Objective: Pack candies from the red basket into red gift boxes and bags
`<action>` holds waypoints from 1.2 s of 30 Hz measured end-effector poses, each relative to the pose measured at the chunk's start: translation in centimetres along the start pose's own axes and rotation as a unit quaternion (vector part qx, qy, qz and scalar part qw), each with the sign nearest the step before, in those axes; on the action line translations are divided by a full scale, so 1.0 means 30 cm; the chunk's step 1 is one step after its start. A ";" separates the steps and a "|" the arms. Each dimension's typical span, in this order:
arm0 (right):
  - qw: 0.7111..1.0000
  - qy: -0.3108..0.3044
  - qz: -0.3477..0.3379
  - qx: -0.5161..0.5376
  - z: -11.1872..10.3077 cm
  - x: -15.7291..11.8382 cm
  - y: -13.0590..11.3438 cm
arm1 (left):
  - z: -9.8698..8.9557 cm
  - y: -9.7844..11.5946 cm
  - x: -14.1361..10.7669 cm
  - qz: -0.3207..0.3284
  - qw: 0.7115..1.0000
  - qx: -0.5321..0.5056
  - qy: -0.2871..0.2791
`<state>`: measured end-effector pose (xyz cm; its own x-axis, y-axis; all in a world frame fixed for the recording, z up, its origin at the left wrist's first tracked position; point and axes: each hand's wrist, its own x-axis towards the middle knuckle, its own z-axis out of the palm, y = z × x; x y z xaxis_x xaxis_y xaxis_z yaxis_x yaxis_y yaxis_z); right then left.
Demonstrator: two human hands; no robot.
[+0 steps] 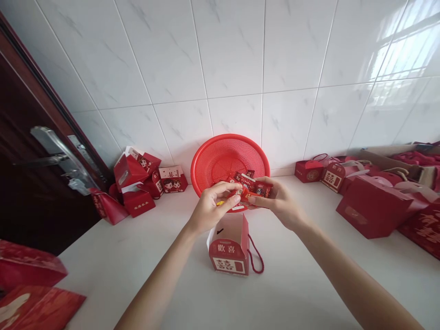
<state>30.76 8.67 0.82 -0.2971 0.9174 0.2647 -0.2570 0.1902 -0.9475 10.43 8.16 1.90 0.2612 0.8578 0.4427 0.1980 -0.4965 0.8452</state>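
Observation:
Both of my hands meet over the front rim of a red plastic basket [206,160], which leans toward me against the wall. My left hand [215,204] pinches a small red wrapped candy [239,192] between thumb and fingers. Several red candy packets [261,189] lie in my right hand [275,199], its thumb resting over them. More red packets show behind my fingers, partly hidden. Just below my hands, a red and white gift box [228,250] with Chinese characters stands on the white table, its dark red cord handle [256,256] hanging at its right side.
Several red gift boxes [139,199] cluster at the left by the dark door [34,137]. More boxes [374,206] and an open carton [385,158] fill the right side. Red packages [30,302] lie at the lower left. A tiled wall [233,46] closes off the back.

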 end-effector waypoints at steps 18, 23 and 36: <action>0.999 0.041 -0.009 -0.012 0.016 -0.013 -0.026 | -0.003 0.023 -0.019 -0.054 0.993 -0.106 0.021; 0.999 0.032 -0.022 -0.020 0.018 -0.014 -0.025 | 0.003 0.030 -0.027 -0.055 0.993 -0.097 0.029; 0.995 -0.089 0.009 0.035 0.075 -0.034 0.019 | -0.169 0.083 -0.020 0.020 0.986 0.163 0.014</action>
<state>28.85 7.07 0.41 -0.4582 0.8432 0.2813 -0.3124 0.1436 -0.9390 5.96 7.08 5.25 0.2496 0.8372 0.4866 0.4830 -0.5431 0.6868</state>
